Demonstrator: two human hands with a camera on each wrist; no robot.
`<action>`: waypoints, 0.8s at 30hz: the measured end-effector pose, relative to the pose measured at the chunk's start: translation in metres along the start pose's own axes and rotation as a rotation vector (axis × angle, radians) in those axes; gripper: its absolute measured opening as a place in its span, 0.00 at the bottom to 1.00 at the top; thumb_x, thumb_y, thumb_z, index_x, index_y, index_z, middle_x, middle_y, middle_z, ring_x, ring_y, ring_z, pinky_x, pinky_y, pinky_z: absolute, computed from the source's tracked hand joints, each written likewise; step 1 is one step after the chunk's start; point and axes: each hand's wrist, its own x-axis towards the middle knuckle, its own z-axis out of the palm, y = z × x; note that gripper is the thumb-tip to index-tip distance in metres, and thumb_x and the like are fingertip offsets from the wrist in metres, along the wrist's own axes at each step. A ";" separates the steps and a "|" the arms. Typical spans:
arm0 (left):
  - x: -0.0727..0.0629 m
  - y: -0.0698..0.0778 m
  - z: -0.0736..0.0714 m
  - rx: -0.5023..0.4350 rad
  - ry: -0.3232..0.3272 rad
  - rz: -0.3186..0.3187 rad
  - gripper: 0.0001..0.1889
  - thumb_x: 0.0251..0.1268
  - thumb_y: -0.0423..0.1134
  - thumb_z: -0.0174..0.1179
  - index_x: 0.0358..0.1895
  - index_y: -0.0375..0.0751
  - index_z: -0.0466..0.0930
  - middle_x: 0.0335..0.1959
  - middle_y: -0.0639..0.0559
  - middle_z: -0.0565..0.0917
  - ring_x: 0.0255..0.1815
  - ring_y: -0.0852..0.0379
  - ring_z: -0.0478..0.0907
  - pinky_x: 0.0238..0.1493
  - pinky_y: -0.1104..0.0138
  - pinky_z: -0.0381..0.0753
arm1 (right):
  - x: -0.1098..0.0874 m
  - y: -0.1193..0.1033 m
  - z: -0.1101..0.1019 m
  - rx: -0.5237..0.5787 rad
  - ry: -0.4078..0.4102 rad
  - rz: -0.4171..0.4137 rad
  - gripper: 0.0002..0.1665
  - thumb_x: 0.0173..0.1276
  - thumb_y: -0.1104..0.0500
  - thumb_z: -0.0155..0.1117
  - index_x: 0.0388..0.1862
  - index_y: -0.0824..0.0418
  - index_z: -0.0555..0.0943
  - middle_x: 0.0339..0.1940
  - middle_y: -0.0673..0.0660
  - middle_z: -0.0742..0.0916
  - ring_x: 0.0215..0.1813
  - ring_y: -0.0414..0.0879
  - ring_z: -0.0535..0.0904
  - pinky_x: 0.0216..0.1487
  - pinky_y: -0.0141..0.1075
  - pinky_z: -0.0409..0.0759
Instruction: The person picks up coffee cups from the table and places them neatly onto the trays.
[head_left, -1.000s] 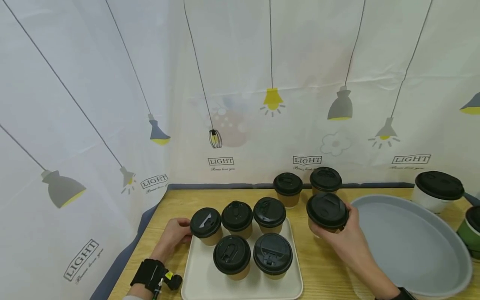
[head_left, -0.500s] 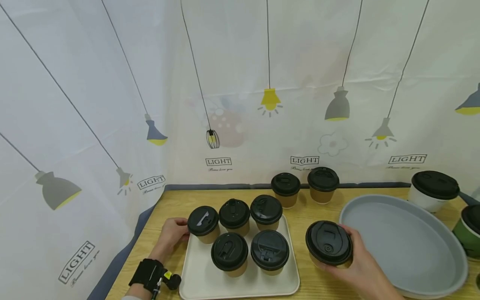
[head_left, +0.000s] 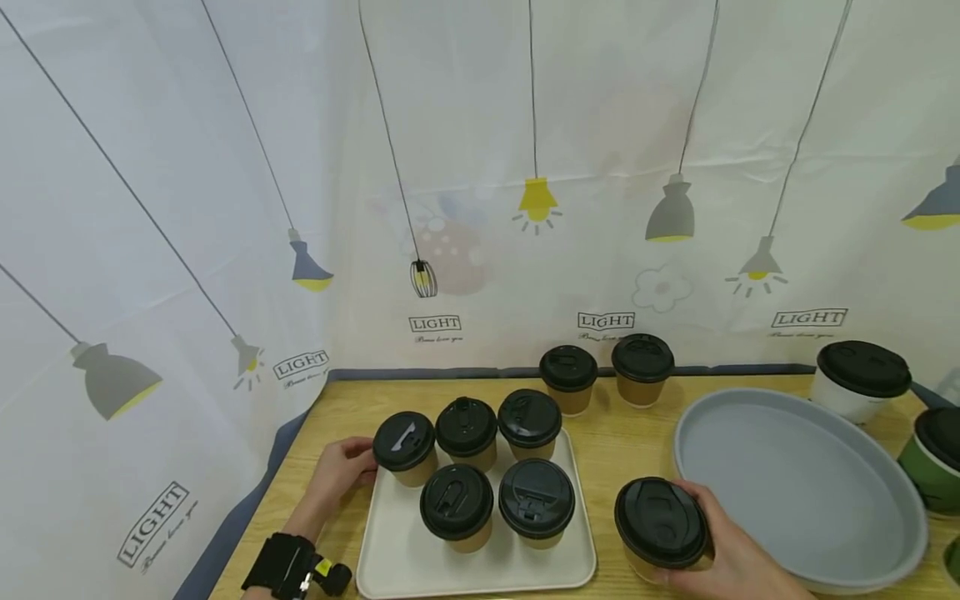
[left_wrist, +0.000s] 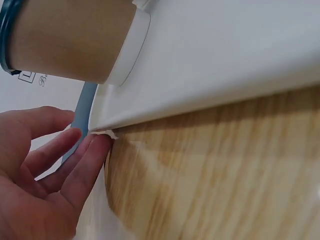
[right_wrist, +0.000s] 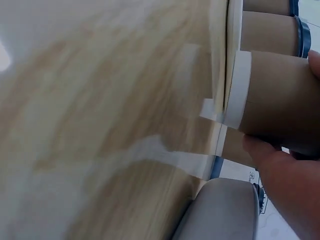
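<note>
My right hand (head_left: 731,542) grips a brown paper coffee cup (right_wrist: 280,90) with a black lid (head_left: 662,521), between the two trays. In the right wrist view, thumb and fingers lie on opposite sides of it; whether its base touches the table is unclear. My left hand (head_left: 341,475) is at the left rim of a cream tray (head_left: 405,575), fingertips touching its corner in the left wrist view. Several lidded brown cups stand on that tray, a row of three behind two nearer ones. The nearest cup to my left hand (left_wrist: 70,40) stands just inside the rim.
Two more lidded brown cups, one at the left (head_left: 568,379) and one at the right (head_left: 642,369), stand by the back wall. A round grey tray (head_left: 795,492) lies on the right. Beyond it are a white cup (head_left: 858,383) and a green cup (head_left: 933,458), both black-lidded.
My right hand has brought the cup from near the back pair toward the front edge of the table. The left hand has stayed by the cream tray's rim.
</note>
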 end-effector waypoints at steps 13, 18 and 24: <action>-0.031 0.021 -0.012 -0.085 0.331 0.248 0.15 0.78 0.35 0.58 0.60 0.32 0.80 0.59 0.36 0.80 0.52 0.57 0.82 0.47 0.79 0.81 | 0.002 0.008 -0.002 -0.072 -0.050 -0.006 0.65 0.58 0.53 0.82 0.80 0.70 0.49 0.74 0.77 0.68 0.69 0.71 0.70 0.58 0.64 0.75; -0.050 0.035 -0.007 -0.136 0.430 0.416 0.15 0.78 0.34 0.59 0.60 0.31 0.79 0.56 0.43 0.81 0.54 0.66 0.77 0.50 0.82 0.76 | -0.004 0.014 -0.012 -0.106 -0.075 -0.134 0.64 0.64 0.56 0.78 0.83 0.71 0.44 0.77 0.79 0.62 0.75 0.48 0.67 0.60 0.53 0.79; -0.074 0.072 0.014 -0.369 0.380 0.794 0.16 0.72 0.19 0.54 0.60 0.18 0.72 0.55 0.41 0.80 0.59 0.53 0.77 0.57 0.73 0.79 | -0.017 0.009 -0.033 -0.003 -0.049 -0.107 0.50 0.75 0.60 0.66 0.86 0.60 0.49 0.81 0.69 0.64 0.67 0.16 0.60 0.63 0.28 0.76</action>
